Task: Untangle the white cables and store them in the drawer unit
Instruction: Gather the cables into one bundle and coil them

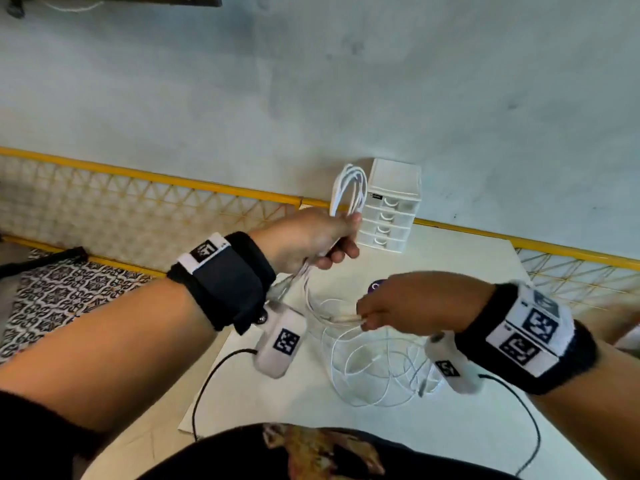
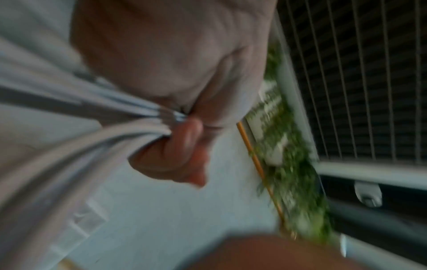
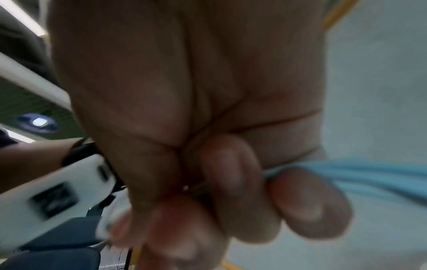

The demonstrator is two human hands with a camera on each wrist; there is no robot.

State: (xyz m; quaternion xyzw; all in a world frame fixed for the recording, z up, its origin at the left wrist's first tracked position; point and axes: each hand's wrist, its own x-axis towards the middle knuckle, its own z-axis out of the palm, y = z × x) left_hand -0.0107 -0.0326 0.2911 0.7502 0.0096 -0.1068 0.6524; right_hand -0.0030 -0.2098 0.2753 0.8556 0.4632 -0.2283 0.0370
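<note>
You are holding a bunch of white cables (image 1: 349,188) in your left hand (image 1: 308,240). Your fingers (image 1: 341,252) are curling tight around the bunch, and the loops are sticking up above your fist, right in front of the drawer unit (image 1: 389,206). In the left wrist view the picture is blurry, but you can see your fingers (image 2: 175,151) curling over the white strands (image 2: 92,127) and squeezing them into your palm. Your right hand (image 1: 412,303) is lower down and closer to you. It is pinching some of the cable strands near your fingertips (image 1: 367,322), and the fingers are bending in around them. In the right wrist view your fingers (image 3: 240,191) are curling close together, and a pale strand (image 3: 369,171) is coming out from between them to the side. Strands are running from your left fist down to your right hand. The rest of the cables (image 1: 377,368) are lying in a loose, messy pile on the white table (image 1: 450,431), just under your right hand. The little white drawer unit is sitting at the far edge of the table, against the wall (image 1: 311,81). It has four drawers, and they are all looking closed. A small dark thing (image 1: 375,285) is peeking out behind your right hand, but I cannot tell what it is.
</note>
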